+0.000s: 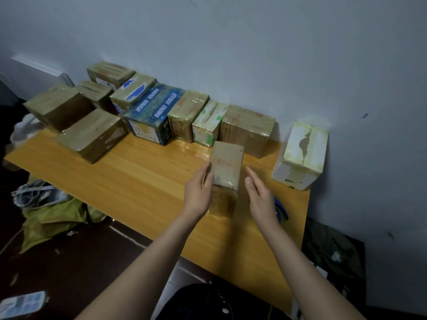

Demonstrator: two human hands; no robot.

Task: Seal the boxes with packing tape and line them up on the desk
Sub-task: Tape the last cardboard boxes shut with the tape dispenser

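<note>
The near box stood on the desk between my left hand and my right hand, in front of the row of boxes by the wall, with a lone box off to its right.

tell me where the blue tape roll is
Head view: the blue tape roll lies on the desk, right side, partly hidden behind the right hand, near the white box.

I see a scuffed grey-blue wall at the back. On the floor at left: a crumpled yellow-green bag, a white-grey bundle touching its top, and a blue-white flat pack in the bottom corner. Dark bag at right.
</note>
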